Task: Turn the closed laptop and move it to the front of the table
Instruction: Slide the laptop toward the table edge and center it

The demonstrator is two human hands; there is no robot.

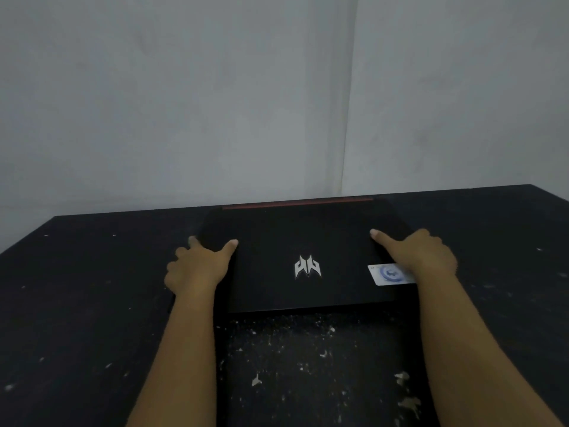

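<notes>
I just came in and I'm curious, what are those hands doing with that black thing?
That black thing is a closed laptop on a dark, speckled table. A person has the left hand on its left edge and the right hand on its right edge, thumbs lying on the lid. The laptop sits near the back of the table, by the wall, with its red strip facing away. A silver logo and a sticker show on the lid.
</notes>
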